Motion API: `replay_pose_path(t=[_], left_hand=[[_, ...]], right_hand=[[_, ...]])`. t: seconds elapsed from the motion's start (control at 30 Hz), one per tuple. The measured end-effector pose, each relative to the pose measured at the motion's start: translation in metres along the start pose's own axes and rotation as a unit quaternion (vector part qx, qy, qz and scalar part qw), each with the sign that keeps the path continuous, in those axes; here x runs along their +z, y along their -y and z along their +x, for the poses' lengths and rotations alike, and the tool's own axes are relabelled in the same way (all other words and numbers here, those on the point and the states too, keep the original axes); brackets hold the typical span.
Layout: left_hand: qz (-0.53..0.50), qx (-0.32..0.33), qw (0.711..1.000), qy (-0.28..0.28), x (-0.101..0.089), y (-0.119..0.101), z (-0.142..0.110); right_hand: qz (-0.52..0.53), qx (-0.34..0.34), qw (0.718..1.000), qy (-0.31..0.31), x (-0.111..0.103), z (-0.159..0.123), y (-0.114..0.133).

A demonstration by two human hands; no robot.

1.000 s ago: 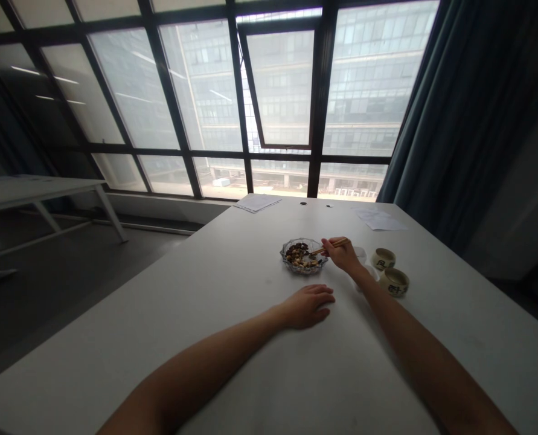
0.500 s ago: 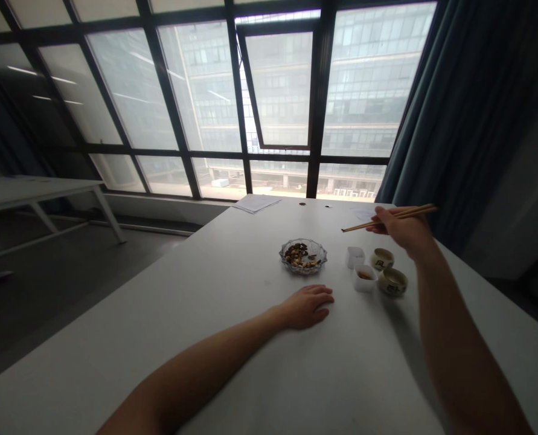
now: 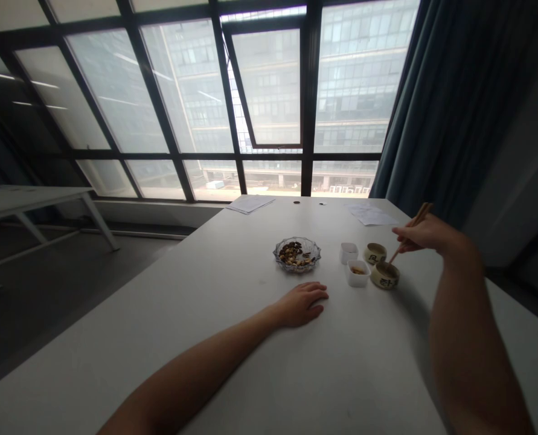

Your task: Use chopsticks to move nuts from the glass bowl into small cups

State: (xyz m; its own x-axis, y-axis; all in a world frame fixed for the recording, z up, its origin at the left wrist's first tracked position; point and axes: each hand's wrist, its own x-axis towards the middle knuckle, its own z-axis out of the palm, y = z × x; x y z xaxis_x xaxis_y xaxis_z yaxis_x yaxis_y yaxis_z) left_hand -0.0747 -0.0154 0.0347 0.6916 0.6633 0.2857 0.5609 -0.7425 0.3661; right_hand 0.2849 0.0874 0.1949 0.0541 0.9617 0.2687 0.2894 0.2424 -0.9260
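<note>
My right hand [image 3: 425, 234] is closed on a pair of wooden chopsticks [image 3: 409, 234], whose tips point down into the nearer of two cream ceramic cups [image 3: 384, 275]. The other cup [image 3: 375, 253] stands just behind it. Left of the cups are two small white square containers [image 3: 356, 272], the nearer one holding a few bits. A glass dish of mixed nuts and beans [image 3: 296, 254] sits further left. My left hand [image 3: 301, 304] lies flat on the white table [image 3: 232, 326], fingers stretched out, in front of the dish.
Sheets of paper lie at the table's far edge [image 3: 249, 203] and far right [image 3: 371, 214]. Large windows fill the back wall, a dark curtain [image 3: 454, 109] hangs at right, and another white table [image 3: 33, 196] stands at left.
My right hand carried the chopsticks from the glass dish up and to the right, then lowered their tips into the nearer cream cup. My left hand stayed flat.
</note>
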Motion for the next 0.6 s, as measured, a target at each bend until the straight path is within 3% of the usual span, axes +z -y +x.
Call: replay_pose_path(t=[0.1,0.23,0.37,0.47,0.6], left_hand=[[0.000,0.000,1.000,0.000,-0.001,-0.002,0.000],[-0.002,-0.002,1.000,0.001,-0.001,-0.002,0.000],[-0.005,0.000,1.000,0.000,0.000,-0.002,0.001],[-0.006,0.001,1.000,-0.001,0.000,-0.002,0.001],[-0.003,0.001,1.000,-0.003,0.000,-0.002,0.001]], right_hand=[[-0.068,0.137,0.988,0.026,0.010,0.002,0.009],[-0.081,0.150,0.985,-0.002,0.013,-0.003,0.018],[-0.054,0.072,0.993,-0.080,0.015,-0.008,0.027],[0.011,-0.015,0.994,-0.110,0.029,-0.010,0.039],[0.049,-0.099,0.992,-0.056,0.070,-0.010,0.047]])
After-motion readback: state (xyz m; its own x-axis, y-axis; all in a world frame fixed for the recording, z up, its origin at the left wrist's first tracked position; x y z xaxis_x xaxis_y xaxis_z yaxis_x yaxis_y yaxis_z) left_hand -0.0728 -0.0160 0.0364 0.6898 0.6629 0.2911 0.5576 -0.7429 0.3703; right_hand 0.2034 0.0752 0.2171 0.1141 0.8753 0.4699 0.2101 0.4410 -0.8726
